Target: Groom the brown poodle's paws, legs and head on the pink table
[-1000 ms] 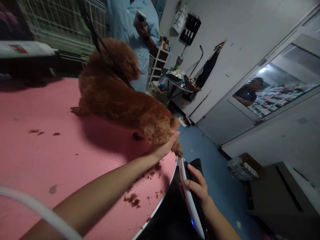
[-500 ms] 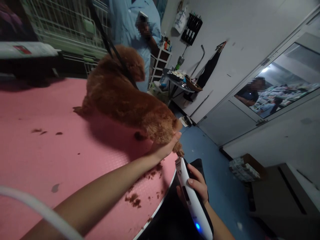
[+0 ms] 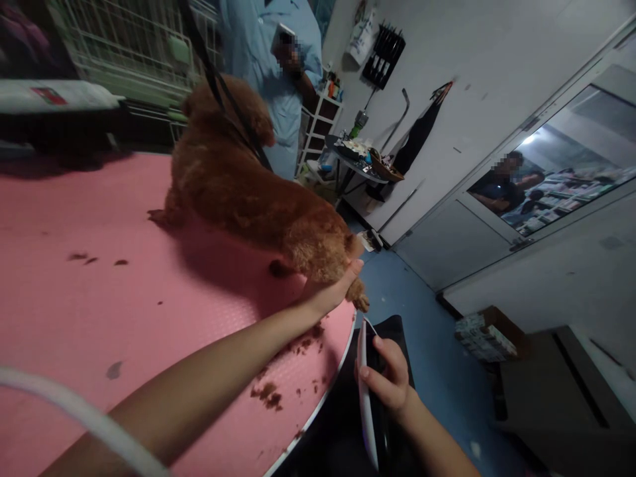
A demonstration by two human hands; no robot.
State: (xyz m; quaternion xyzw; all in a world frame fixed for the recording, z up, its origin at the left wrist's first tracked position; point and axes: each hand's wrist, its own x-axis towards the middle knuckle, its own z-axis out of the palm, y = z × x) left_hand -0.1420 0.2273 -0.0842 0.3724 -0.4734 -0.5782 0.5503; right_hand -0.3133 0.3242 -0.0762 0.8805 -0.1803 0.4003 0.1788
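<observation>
Since the frame half a second earlier, the clippers had rolled in my right hand, from broad face toward me to nearly edge-on, and the dog's head had shifted to the left.

Nearest, a white tube curved across the lower left corner, in front of my left forearm. My right hand was closed around the clippers, thumb and finger on the dark side of the body, tip upward. That tip stood just below the dog's raised hind paw, with a narrow gap between them.

My left hand was closed on the dog's hindquarters at the top of that leg, thumb uppermost; most of its fingers were hidden. The paw hung at the rim of the pink tabletop. Tufts of brown hair lay near the rim and further left.

The brown, curly-coated dog stood along the right side of the tabletop, rump toward me and head at the far end. A black strap ran down beside its neck.

Beyond the dog, a person in a light blue coat held up a handheld device. A wire cage stood to the left. Farther right was a closed door; through its window another person was visible.
</observation>
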